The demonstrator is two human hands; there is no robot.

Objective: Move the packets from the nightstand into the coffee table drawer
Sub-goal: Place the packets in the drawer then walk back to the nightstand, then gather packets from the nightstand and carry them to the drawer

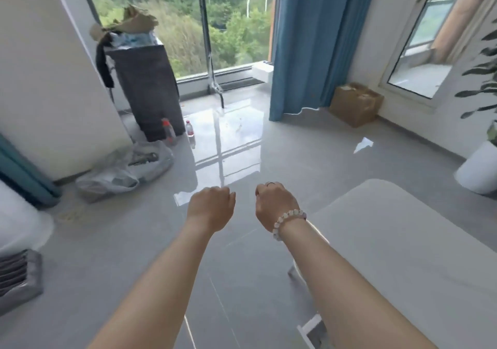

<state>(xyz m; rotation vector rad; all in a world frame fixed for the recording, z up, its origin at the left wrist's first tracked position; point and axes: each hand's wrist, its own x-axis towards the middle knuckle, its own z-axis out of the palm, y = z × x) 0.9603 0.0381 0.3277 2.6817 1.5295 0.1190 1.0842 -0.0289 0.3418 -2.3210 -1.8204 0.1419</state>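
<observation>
No packets, nightstand or drawer show in the head view. My left hand (211, 206) and my right hand (274, 204) are stretched out side by side above the grey tiled floor, backs up. Their fingers droop loosely curled below the knuckles, and nothing shows in either hand. A bead bracelet sits on my right wrist and a ring on one finger. The pale rounded top of the coffee table (403, 246) lies just right of my right arm, with its white legs showing below the forearm.
Shiny grey floor (242, 144) stretches ahead to a large window. A dark tall bin (146, 90) with clutter, two bottles (189, 130) and plastic bags (126, 168) stand left. Blue curtain (314, 42), cardboard box (355, 104) and a white plant pot (478, 168) are right.
</observation>
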